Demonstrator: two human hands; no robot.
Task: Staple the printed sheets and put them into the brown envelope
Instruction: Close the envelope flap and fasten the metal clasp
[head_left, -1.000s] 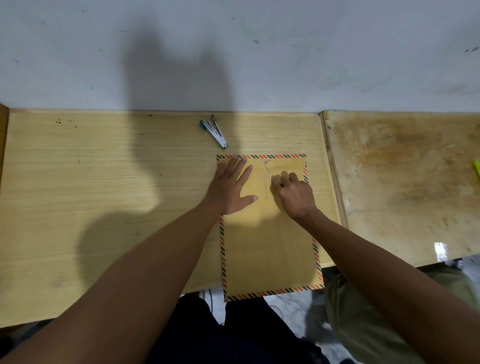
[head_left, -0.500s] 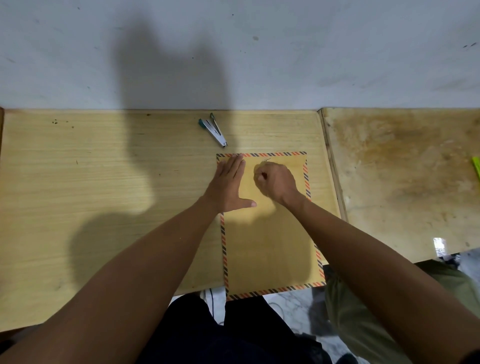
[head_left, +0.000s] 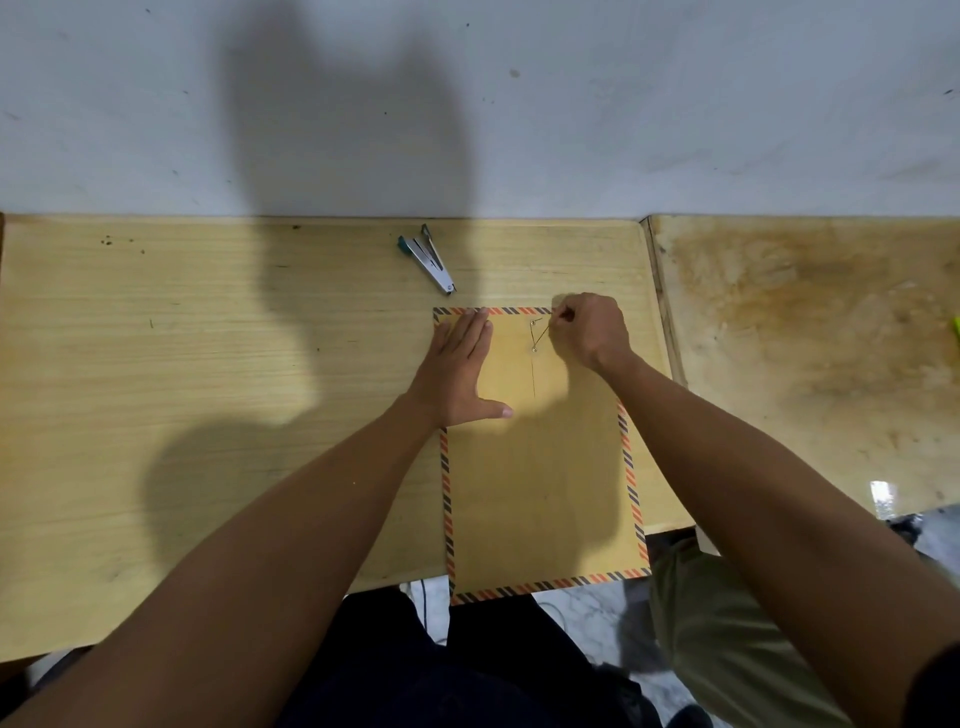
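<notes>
The brown envelope (head_left: 540, 483) with a striped orange-and-black border lies flat on the wooden table (head_left: 208, 389), its near end hanging over the table's front edge. My left hand (head_left: 460, 371) presses flat on its upper left part, fingers straight. At the envelope's top right, my right hand (head_left: 589, 327) pinches the thin closure string (head_left: 541, 335), which runs taut from the two small round buttons near the flap. No printed sheets show outside the envelope. The small stapler (head_left: 428, 258), silver with a teal end, lies on the table just behind the envelope.
A white wall (head_left: 519, 104) rises right behind the table. A second, stained table (head_left: 810, 353) adjoins on the right, with a yellow-green object (head_left: 956, 327) at the frame's edge. Below the front edge are my dark trousers and an olive cloth.
My right hand has moved from the envelope's middle to its top right corner, drawing the string out from the buttons. My left hand stays pressed on the envelope.
</notes>
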